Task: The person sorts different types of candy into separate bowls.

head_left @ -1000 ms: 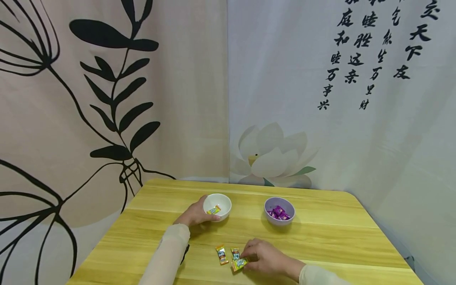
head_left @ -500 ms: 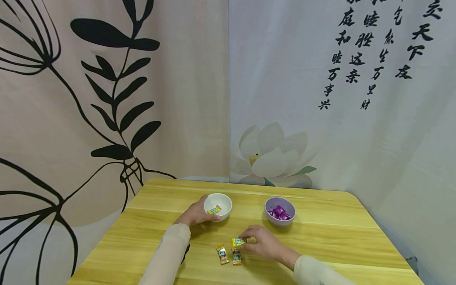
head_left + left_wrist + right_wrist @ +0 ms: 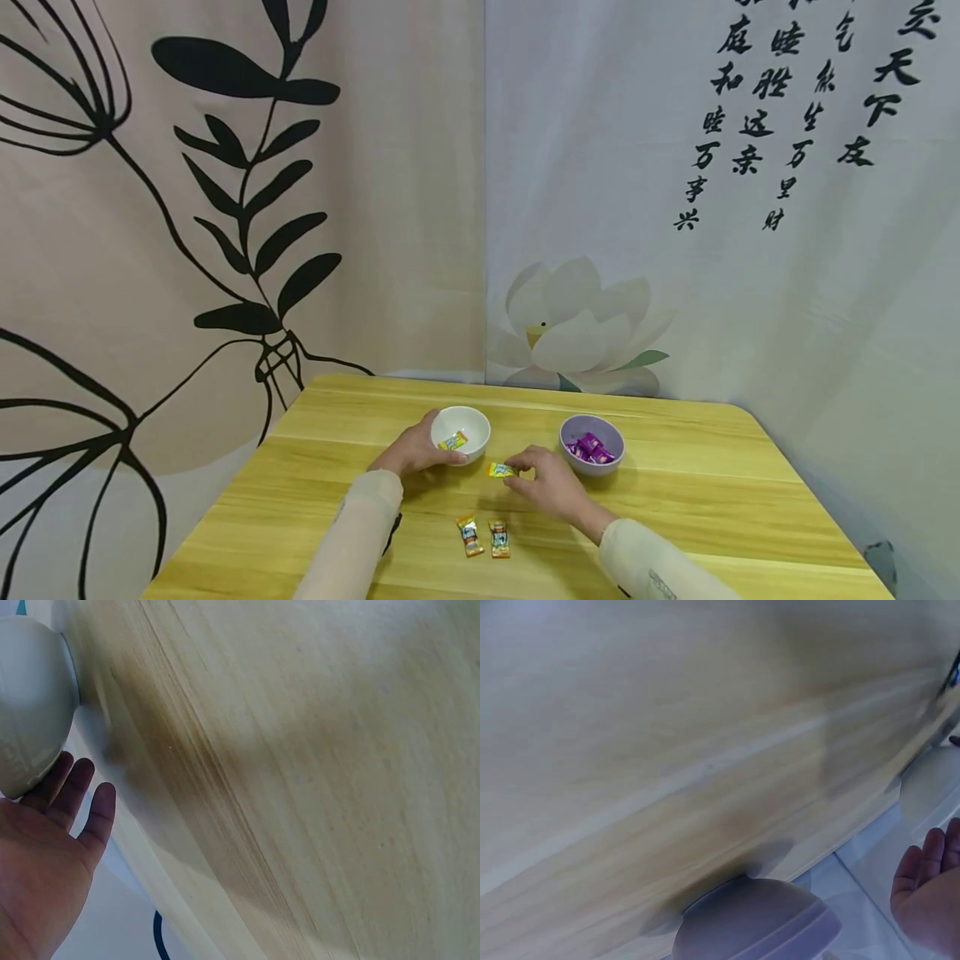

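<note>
My left hand (image 3: 412,447) holds a white bowl (image 3: 472,421) by its left side, thumb near the front rim. One yellow-green wrapped candy (image 3: 453,441) lies inside that bowl. Between finger and thumb, my right hand (image 3: 553,483) pinches another yellow-green wrapped candy (image 3: 501,470), just to the right of and below the white bowl. Two orange-wrapped candies (image 3: 469,536) lie side by side on the table in front. In the left wrist view the fingers (image 3: 97,817) curve under the bowl (image 3: 34,697). The right wrist view cuts off the right hand (image 3: 934,892) and hides its candy.
A purple bowl (image 3: 611,465) with several purple-wrapped candies (image 3: 588,447) stands right of the white bowl, close behind my right hand. The wooden table (image 3: 697,483) ends at a printed curtain (image 3: 420,208) along its back edge.
My right hand has lifted its candy off the group in front and carried it forward toward the white bowl. The left hand and both bowls stay in place.
</note>
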Motion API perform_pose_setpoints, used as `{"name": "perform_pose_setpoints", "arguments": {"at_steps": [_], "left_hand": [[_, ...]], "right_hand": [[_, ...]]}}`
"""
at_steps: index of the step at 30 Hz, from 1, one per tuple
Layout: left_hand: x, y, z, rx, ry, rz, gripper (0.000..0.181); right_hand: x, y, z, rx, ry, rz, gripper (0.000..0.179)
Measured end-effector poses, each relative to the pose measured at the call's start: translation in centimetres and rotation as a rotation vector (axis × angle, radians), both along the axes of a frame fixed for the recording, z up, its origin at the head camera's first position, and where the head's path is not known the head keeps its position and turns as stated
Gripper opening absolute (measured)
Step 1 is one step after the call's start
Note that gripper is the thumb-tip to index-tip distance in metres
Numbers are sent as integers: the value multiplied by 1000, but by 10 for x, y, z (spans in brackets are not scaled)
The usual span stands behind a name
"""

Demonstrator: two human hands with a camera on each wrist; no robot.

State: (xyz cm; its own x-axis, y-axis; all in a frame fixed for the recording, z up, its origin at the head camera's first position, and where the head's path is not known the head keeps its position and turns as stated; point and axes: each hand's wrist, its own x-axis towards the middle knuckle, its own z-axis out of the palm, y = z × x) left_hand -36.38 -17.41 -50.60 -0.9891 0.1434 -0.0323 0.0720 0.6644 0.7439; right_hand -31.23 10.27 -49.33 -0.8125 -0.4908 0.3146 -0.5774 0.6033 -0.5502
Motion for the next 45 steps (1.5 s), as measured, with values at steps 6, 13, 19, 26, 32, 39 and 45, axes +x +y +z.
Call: {"name": "perform_pose_setpoints", "arguments": {"at_steps": [6, 13, 19, 26, 32, 39, 45], "left_hand": [[1, -1, 1, 18, -2, -7, 108], [3, -1, 2, 22, -13, -18, 107], [3, 2, 4, 31, -7, -27, 105], [2, 8, 4, 32, 6, -45, 102], [3, 10, 2, 52, 9, -71, 100], [2, 7, 1, 38, 1, -55, 102], [4, 1, 3, 20, -13, -19, 104]], "right_hand": [[-15, -13, 6, -53, 10, -82, 17], [-30, -29, 9, -12, 31, -174, 19], [-38, -41, 12, 17, 36, -187, 23], [-41, -53, 21, 64, 53, -198, 25], [-41, -57, 21, 76, 42, -178, 32], [-38, -56, 20, 52, 33, -164, 34], [-35, -50, 13, 34, 54, -141, 30]]}}
